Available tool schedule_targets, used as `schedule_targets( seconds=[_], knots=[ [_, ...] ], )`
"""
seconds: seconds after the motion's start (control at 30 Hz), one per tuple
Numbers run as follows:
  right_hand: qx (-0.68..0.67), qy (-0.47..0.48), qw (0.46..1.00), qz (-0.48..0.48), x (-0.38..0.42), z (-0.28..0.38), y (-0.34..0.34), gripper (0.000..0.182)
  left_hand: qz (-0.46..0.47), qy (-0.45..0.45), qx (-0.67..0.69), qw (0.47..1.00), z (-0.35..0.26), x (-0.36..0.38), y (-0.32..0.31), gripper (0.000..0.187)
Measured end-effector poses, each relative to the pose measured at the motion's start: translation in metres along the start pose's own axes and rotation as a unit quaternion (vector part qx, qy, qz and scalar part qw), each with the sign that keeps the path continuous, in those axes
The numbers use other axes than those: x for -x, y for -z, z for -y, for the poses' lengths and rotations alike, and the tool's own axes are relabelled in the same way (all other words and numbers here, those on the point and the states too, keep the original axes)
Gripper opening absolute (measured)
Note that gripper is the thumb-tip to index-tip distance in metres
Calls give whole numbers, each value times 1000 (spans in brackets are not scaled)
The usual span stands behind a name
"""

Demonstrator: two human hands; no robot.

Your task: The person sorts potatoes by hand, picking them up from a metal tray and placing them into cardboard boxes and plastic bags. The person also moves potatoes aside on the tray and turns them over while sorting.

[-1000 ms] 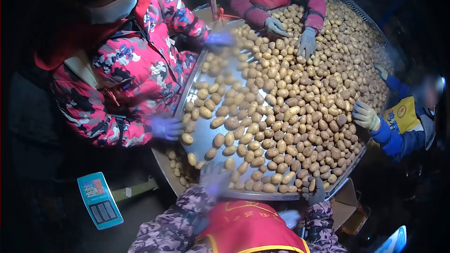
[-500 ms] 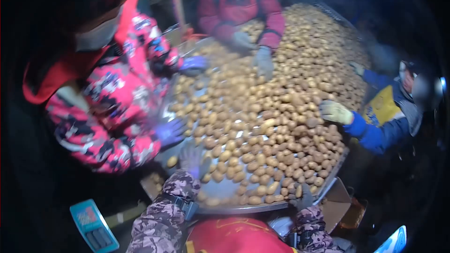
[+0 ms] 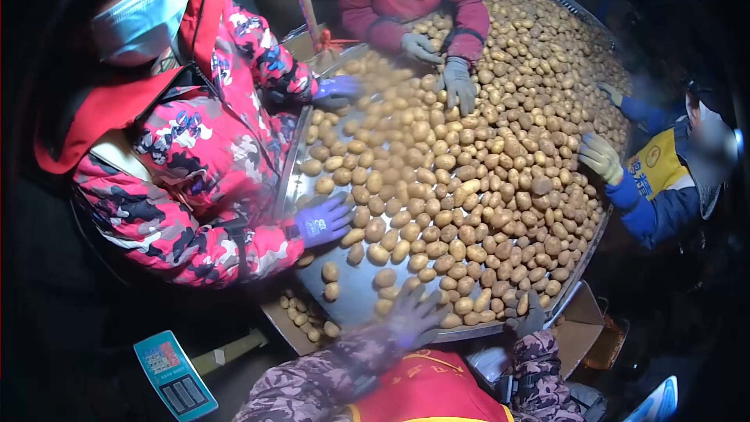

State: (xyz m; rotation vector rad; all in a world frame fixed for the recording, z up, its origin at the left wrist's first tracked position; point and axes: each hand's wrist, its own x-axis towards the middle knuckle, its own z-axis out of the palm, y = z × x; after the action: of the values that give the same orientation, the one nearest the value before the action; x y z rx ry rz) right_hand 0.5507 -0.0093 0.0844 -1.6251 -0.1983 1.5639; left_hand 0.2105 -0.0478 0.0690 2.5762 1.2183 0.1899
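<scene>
A sloping metal tray (image 3: pixel 355 297) carries a deep heap of small yellow-brown potatoes (image 3: pixel 469 180). My left hand (image 3: pixel 412 314), in a grey glove below a camouflage sleeve, lies with fingers spread on the potatoes at the tray's near edge. My right hand (image 3: pixel 532 315), in a dark glove, sits at the near right rim beside a few potatoes. Whether it grips anything is hidden.
Three co-workers reach into the heap: purple gloves (image 3: pixel 323 219) at left, grey gloves (image 3: pixel 458 84) at the far side, a pale glove (image 3: pixel 600 157) at right. A box of potatoes (image 3: pixel 301 319) sits under the near-left corner. A blue keypad device (image 3: pixel 173 375) and a cardboard box (image 3: pixel 582 327) are nearby.
My left hand has slid right from the tray's bare near-left corner onto the potatoes at the near edge. The view swung and settled. My right hand stays at the rim.
</scene>
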Motion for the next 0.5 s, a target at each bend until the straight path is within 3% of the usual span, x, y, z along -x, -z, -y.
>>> schedule_targets(
  seconds=[0.03,0.1,0.17,0.23,0.27,0.3,0.4,0.47,0.5],
  knots=[
    [-1,1,1000,-2,-2,1,-1,47,-9,39,41,998,7,11,13,53],
    [-5,1,1000,-7,-4,-1,0,47,106,204,97,968,21,20,52,54],
    [-24,-8,1000,4,-10,-3,2,44,-40,250,31,967,35,63,13,54],
    [-29,-11,999,11,-13,-3,3,43,-21,325,48,944,47,85,-9,52],
    [7,-5,999,-34,-5,2,-10,41,-35,335,17,941,56,99,-32,53],
    [3,-11,1000,-17,-9,3,-8,41,-50,345,-14,937,67,111,-52,54],
    [5,-23,1000,-5,-15,2,-1,40,-136,307,-25,942,114,116,-47,55],
    [26,-18,999,-35,-12,4,-7,40,-75,355,-118,924,174,103,-72,57],
    [16,-21,999,-24,-12,4,-5,40,-131,349,-85,924,178,76,-34,59]
  ],
)
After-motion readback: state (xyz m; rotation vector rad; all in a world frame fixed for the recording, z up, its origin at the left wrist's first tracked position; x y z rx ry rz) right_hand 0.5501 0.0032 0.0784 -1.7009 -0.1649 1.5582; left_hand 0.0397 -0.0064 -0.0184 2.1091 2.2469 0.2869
